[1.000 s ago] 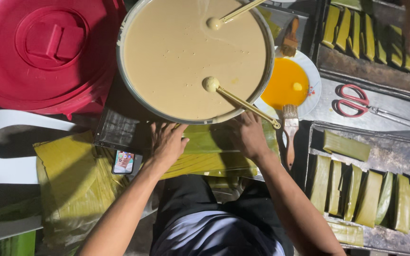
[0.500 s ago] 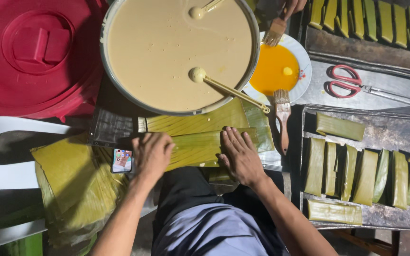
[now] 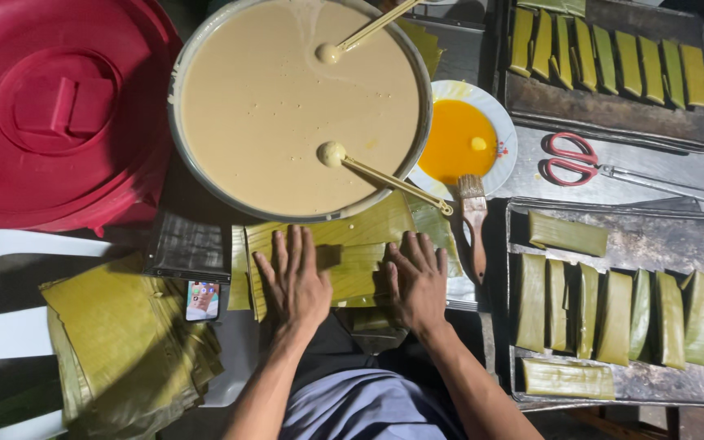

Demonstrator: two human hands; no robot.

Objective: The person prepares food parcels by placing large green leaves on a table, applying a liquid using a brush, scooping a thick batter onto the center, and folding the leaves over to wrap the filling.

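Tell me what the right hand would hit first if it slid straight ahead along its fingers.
Right hand points up-frame across the banana leaf; probably the ladle handle, then the batter basin's rim. Height unclear.

Single view only, head camera worn by person, looking almost straight down. Person's own forearms enter from bottom edge, so top of frame is far side of worktop point(image 3: 662, 175). Close range: frame spans roughly arm's reach. Left hand point(image 3: 293, 281) and right hand point(image 3: 417, 277) sit just below centre, on banana leaf point(image 3: 344, 244). Big basin of batter point(image 3: 287, 106) fills upper middle, rim cut by top edge. Red lid point(image 3: 50, 114) cropped at upper left, tray of leaf parcels point(image 3: 613, 301) at right. No second view to overlap.
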